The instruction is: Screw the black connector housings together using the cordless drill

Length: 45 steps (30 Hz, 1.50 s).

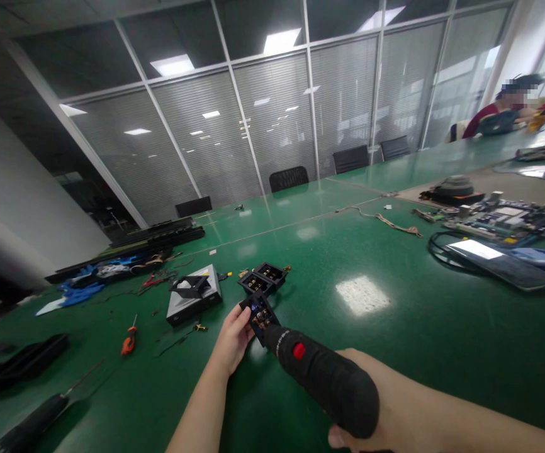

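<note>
My right hand [348, 434] is closed round a black electric screwdriver [322, 377] with a red button, its tip aimed at a small black module [259, 314] with brass contacts. My left hand [232, 336] pinches that module at its left edge and holds it just above the green table [395, 327]. Only a thumb and the edge of the right palm show behind the tool. Two more black modules [263, 278] lie side by side just beyond.
A silver-black box [192, 296] with a black part on top sits left of the modules. An orange-handled screwdriver [129, 341], cables and black rails [150, 242] lie at left. Circuit boards [503, 220], a tablet [503, 261] and a seated person [499, 113] are at right.
</note>
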### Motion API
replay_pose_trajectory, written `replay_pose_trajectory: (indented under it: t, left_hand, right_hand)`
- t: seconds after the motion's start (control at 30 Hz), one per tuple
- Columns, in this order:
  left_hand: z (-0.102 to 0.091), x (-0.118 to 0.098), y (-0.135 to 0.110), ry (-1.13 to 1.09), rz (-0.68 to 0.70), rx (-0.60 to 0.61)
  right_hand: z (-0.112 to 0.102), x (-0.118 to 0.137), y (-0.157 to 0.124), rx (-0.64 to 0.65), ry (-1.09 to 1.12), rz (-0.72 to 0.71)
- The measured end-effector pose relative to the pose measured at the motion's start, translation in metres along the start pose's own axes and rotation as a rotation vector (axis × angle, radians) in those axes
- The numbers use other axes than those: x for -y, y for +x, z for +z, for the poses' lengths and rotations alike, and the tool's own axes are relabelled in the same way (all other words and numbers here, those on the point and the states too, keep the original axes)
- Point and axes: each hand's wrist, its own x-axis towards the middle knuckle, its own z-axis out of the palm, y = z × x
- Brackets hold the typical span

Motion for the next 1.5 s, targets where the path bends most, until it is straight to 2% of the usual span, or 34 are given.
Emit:
replay_pose_trajectory:
  t: [0.43, 0.63, 0.87, 1.1, 1.5]
  left_hand:
    - [0.000, -0.001, 0.000, -0.008, 0.004, -0.003]
    - [0.002, -0.002, -0.001, -0.002, 0.004, -0.022]
    - [0.002, -0.003, -0.002, 0.008, 0.005, -0.026]
    - [0.002, -0.001, 0.000, -0.009, 0.014, -0.036]
    - [0.006, -0.003, -0.003, -0.004, 0.013, -0.048]
  right_hand:
    - [-0.003, -0.011, 0.000, -0.014, 0.008, 0.056]
    - [-0.003, -0.014, -0.001, 0.025, 0.065, 0.047]
    - [-0.005, -0.010, 0.000, 0.028, 0.070, 0.136]
    - [-0.003, -0.015, 0.003, 0.021, 0.074, 0.091]
    - [-0.003, -0.015, 0.002, -0.007, 0.085, 0.105]
